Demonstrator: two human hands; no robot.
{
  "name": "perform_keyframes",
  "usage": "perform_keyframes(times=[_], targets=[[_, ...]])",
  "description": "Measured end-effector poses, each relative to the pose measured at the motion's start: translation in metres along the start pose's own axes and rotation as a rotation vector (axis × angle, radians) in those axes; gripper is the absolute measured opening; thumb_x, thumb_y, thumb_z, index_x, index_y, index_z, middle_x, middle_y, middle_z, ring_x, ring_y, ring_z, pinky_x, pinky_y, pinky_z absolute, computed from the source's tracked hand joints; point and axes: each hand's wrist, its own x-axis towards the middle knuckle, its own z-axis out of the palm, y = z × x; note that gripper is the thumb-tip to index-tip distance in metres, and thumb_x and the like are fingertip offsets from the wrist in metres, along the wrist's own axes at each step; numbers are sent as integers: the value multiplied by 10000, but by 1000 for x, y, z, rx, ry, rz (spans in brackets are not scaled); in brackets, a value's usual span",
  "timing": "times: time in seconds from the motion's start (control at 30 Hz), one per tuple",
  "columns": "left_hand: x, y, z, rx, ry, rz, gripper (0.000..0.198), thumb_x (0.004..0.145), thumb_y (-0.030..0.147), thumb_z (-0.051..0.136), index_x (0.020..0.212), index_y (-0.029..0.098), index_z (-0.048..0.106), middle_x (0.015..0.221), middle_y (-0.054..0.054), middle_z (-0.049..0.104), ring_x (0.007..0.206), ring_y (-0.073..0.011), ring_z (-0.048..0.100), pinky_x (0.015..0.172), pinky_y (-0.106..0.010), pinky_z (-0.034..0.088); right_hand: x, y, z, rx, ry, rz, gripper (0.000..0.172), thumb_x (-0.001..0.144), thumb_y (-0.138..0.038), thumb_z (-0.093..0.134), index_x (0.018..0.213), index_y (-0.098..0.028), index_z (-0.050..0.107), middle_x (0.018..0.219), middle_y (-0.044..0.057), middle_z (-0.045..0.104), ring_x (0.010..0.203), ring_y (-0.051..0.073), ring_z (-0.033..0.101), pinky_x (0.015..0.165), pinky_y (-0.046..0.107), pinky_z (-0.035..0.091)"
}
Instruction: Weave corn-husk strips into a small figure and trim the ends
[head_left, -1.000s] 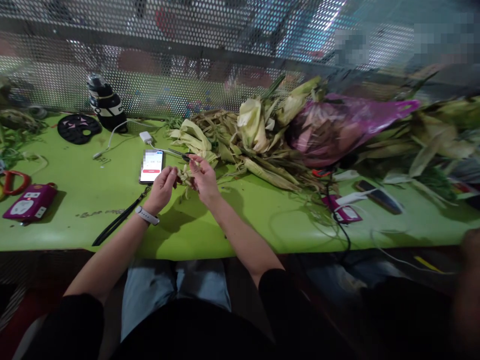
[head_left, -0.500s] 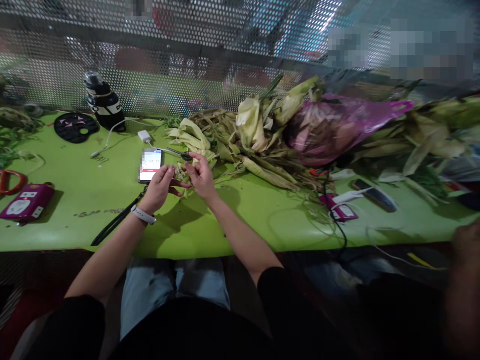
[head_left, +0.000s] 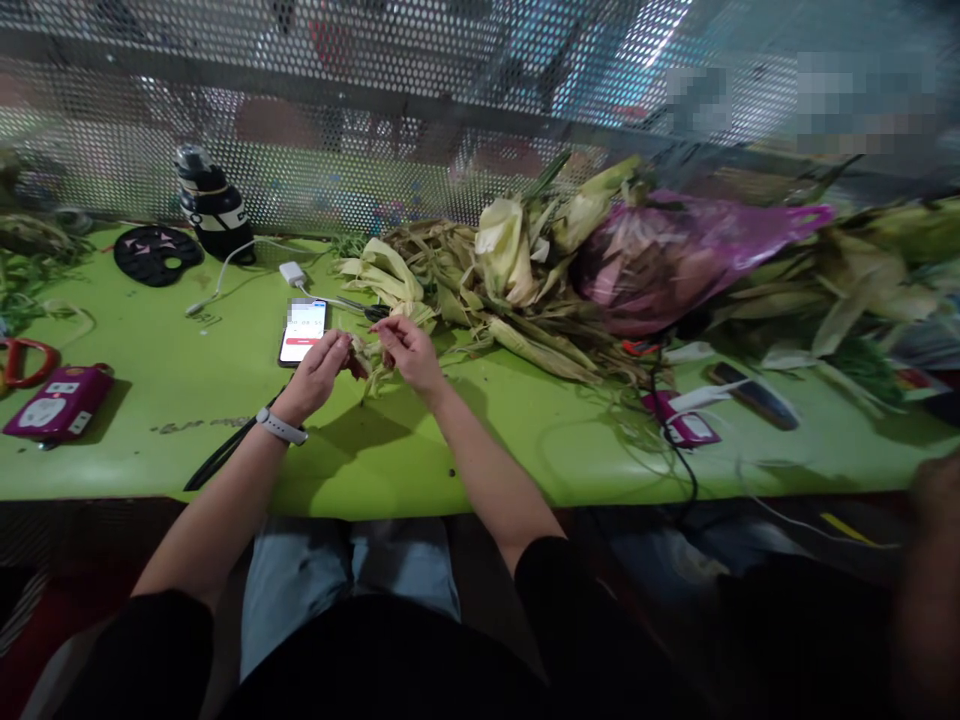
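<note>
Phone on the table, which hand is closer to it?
Left. The left hand is just right of the phone; the right hand is farther right, beyond the husk both hold.

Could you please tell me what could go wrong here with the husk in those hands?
The phone lies right beside the left hand, so a slip may knock it. A metal tool rests just behind the right hand, which might catch on it. Scraps from the husk that both hands grip could cover the screen.
</note>
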Motion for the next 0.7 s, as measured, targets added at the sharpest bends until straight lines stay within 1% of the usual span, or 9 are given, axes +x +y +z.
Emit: perform_keyframes(times=[0.07, 0.13, 0.17, 0.23, 0.3, 0.37, 0.43, 0.57, 0.7], targets=[[-1, 3, 0, -24, -74, -35, 350, 921, 528, 507, 802, 199, 511, 710, -26, 595, 635, -152, 627, 634, -328, 563, -2, -4, 1, 15, -91, 20, 358, 854, -555, 592, 919, -210, 661, 848, 14, 617, 752, 118, 558, 681, 245, 467], [0, 4, 0, -11, -86, -39, 343, 916, 534, 516, 818, 204, 508, 705, -25, 594, 611, -155, 627, 610, -331, 563, -3, -7, 4, 36, -131, 33, 344, 880, -531, 570, 907, -211, 692, 1013, 45, 649, 934, 148, 583, 807, 275, 491], [0, 3, -1, -1, -77, -34, 341, 917, 537, 513, 829, 208, 505, 704, -25, 597, 601, -156, 626, 599, -332, 560, -3, -6, 6, 63, -137, 49, 333, 874, -523, 585, 886, -210, 697, 1028, 51, 657, 968, 156, 584, 834, 288, 495], [1, 0, -1, 28, -58, -16, 337, 928, 539, 490, 842, 213, 495, 692, -23, 605, 585, -157, 621, 585, -331, 550, -3, -3, 11, 143, -114, 92, 297, 824, -494, 667, 849, -199, 692, 937, 48, 676, 929, 158, 597, 825, 303, 506], [1, -3, -2, 79, -48, 17, 329, 946, 523, 463, 832, 215, 481, 663, -18, 608, 581, -156, 613, 583, -325, 533, -1, 2, 14, 211, -48, 131, 281, 740, -446, 762, 827, -192, 680, 814, 23, 669, 816, 138, 603, 768, 291, 518], [2, -5, -2, 135, -40, 59, 324, 959, 505, 447, 821, 214, 477, 647, -15, 605, 594, -152, 603, 598, -318, 516, 0, 5, 14, 232, 8, 150, 300, 674, -422, 813, 802, -192, 668, 757, -2, 654, 733, 112, 592, 715, 265, 522], [1, -5, -2, 165, -31, 84, 325, 961, 498, 447, 810, 212, 477, 650, -13, 597, 609, -147, 594, 616, -313, 505, 1, 7, 13, 236, 8, 159, 337, 629, -441, 837, 768, -193, 656, 734, -16, 644, 695, 98, 582, 691, 249, 521], [1, -3, -1, 153, -27, 91, 324, 960, 496, 453, 804, 212, 474, 652, -6, 577, 618, -145, 591, 622, -308, 494, 3, 7, 9, 231, -43, 181, 454, 541, -537, 856, 767, -194, 662, 773, -2, 667, 739, 123, 600, 755, 292, 530], [0, 0, 0, 161, -36, 111, 326, 965, 487, 448, 796, 209, 470, 644, 2, 579, 591, -136, 580, 602, -300, 479, 5, 12, 6, 101, 43, 72, 465, 603, -592, 802, 778, -185, 660, 858, 24, 668, 874, 152, 617, 898, 324, 484]])
